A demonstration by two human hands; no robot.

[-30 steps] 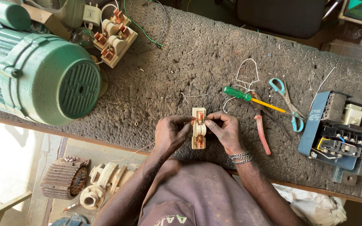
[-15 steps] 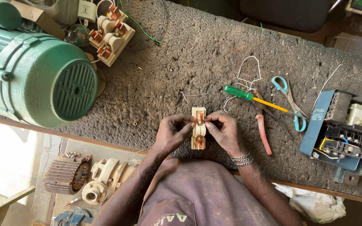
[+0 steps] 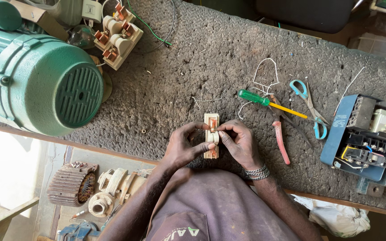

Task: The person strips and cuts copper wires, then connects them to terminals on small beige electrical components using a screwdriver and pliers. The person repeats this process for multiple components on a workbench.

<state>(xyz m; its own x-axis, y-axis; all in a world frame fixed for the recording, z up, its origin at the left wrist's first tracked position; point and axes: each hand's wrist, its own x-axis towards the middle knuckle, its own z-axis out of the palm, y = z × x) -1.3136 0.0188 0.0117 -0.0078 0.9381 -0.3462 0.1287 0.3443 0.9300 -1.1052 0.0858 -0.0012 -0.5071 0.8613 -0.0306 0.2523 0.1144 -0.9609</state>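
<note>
Hands are brought together over the bench edge, both closed on a small cream fuse carrier [image 3: 211, 136] with copper contacts. Left hand [image 3: 185, 147] is clamped on the carrier's lower half, thumb across its left side, so the piece is kept steady and upright against the worktop. Right hand [image 3: 239, 143] is pinched at the upper copper terminal, fingertips [image 3: 220, 132] pressed in from the right; what exactly is gripped there, perhaps a thin wire, cannot be told. The carrier is held just above or touching the rough grey bench [image 3: 193, 67]; contact cannot be confirmed.

Just right of the right hand, red-handled pliers [image 3: 281, 143] are laid, with a green-handled screwdriver [image 3: 269, 101] crossing above them and blue-handled scissors [image 3: 311, 107] further right. Loose white wire [image 3: 264, 76] is looped beyond the fingertips, with short offcuts scattered near it. All are kept within easy reach, none touching the hands. Far right, an opened blue switch box [image 3: 362, 136] with exposed terminals is set, well apart.

Well to the left of the left hand, a large green electric motor [image 3: 41, 85] is parked, with a bigger cream fuse holder [image 3: 118, 33] above it. Below the bench edge, by the left forearm, a rotor [image 3: 70, 185] and other motor parts are left on the floor. A bracelet [image 3: 257, 172] is worn on the right wrist. Nothing is placed between the hands and the tools; the space around the carrier is open.
</note>
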